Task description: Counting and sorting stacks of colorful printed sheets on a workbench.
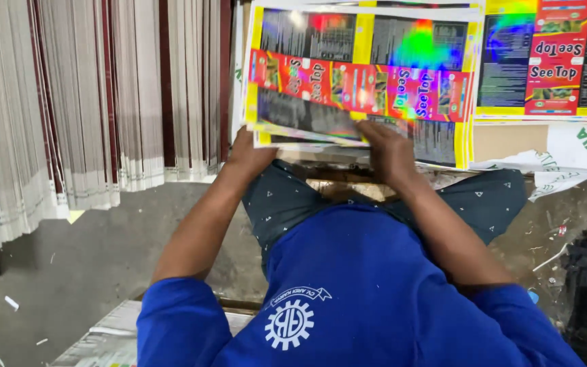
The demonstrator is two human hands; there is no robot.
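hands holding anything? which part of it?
Both hold the stack of glossy printed sheets by its near edge: left hand at the near-left corner, right hand on top near the middle of that edge.

Glossy sheets (pixel 361 75) at top centre: yellow, red, black, rainbow sheen. Shirt (pixel 361 292) blue; shorts (pixel 287 197) dark, white-speckled.
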